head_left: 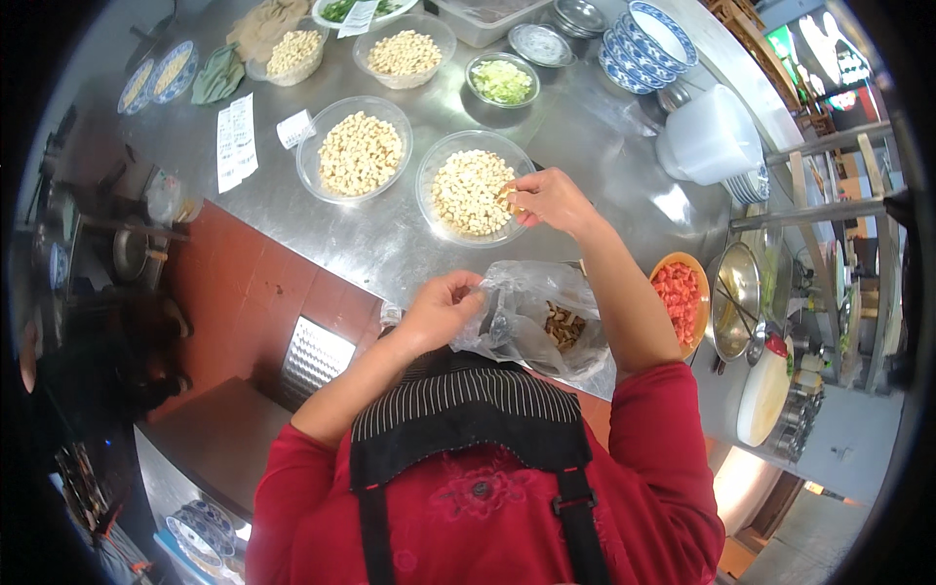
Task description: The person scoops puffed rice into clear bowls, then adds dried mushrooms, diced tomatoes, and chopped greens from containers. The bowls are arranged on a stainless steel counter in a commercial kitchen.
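Note:
My right hand [553, 200] reaches over the right edge of a clear bowl [423, 185] full of pale, cream-coloured cubes [468, 192]. Its fingertips are pinched on small yellowish-brown pieces [507, 197], too small to name. Close to my body, my left hand [441, 304] grips the left rim of a clear plastic bag [502, 330] between thumb and fingers. The bag gapes at the top, and brown strip-like pieces [563, 327] lie inside. Just left of the first bowl stands another clear bowl [304, 156] of similar cubes.
Farther back are more cube-filled bowls [404, 54], a bowl of chopped pale greens [501, 82] and stacked blue-and-white bowls [624, 58]. Paper slips [235, 141] lie at left. To my right sit a bowl of red diced pieces [680, 297], a metal bowl [736, 292] and white containers [712, 136].

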A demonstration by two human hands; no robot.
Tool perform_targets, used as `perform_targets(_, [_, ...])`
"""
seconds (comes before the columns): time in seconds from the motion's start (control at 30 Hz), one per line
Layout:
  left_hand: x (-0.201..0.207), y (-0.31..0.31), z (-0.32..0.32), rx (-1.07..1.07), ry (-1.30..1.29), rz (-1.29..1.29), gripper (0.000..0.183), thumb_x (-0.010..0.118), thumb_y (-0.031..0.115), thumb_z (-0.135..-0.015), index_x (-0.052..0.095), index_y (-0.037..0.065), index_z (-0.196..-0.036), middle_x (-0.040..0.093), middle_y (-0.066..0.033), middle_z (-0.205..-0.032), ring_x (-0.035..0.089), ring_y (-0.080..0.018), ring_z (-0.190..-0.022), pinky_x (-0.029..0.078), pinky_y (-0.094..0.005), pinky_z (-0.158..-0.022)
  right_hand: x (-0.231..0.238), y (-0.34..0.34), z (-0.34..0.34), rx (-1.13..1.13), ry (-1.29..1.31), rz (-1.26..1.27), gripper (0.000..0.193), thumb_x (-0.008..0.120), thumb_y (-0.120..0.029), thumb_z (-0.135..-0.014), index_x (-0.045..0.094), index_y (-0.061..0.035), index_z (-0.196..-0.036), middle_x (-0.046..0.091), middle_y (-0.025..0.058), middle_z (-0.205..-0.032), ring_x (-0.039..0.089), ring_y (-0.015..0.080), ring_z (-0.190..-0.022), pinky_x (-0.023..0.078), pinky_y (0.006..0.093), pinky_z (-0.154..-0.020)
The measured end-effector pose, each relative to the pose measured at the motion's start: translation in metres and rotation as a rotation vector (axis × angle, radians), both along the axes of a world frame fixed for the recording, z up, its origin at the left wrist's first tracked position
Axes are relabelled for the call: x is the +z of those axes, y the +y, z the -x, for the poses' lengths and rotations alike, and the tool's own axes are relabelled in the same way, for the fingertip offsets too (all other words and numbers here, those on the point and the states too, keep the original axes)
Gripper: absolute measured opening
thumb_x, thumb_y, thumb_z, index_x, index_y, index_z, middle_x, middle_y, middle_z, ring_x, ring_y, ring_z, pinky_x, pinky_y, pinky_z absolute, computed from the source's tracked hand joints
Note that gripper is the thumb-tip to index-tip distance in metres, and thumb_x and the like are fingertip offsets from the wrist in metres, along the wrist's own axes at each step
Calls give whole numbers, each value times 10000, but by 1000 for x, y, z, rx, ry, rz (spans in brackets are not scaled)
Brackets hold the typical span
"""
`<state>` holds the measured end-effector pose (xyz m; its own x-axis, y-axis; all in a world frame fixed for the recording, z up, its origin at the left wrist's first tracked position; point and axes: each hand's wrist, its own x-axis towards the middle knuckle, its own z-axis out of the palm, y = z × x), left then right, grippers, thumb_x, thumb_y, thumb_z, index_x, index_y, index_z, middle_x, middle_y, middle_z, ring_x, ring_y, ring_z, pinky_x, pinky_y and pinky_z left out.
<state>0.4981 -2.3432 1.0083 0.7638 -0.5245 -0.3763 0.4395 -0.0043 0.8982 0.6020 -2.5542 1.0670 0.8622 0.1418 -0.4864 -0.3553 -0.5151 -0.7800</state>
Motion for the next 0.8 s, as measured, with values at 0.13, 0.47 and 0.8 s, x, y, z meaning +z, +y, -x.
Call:
perform_targets(0.13, [1,6,6,-64,-27,-42,177,536,78,-879,565,-15,-1026,589,1,-817,522,-43,-705,441,-204,-626,-20,3,-13,34,-9,72,278,586,-138,-822,617,19,-1049,632,72,-833,592,114,-657,511,243,-593])
perform_targets(0.47, [16,9,2,9,2,-22,164,552,61,-867,571,-13,-1012,590,11,-815,512,-35,-708,431,-190,-626,26,-14,0,-207,-129,-226,251,599,-107,-822,610,-8,-1053,617,41,-804,539,81,-595,460,200,-530])
perform_targets(0.8, [35,5,-2,53,70,5,143,537,50,-859,588,4,-985,592,14,-781,511,-33,-677,409,-179,-590,38,-39,157,-6,-223,331,231,600,-227,-817,618,3,-834,606,204,-731,581,347,-649,457,356,-612])
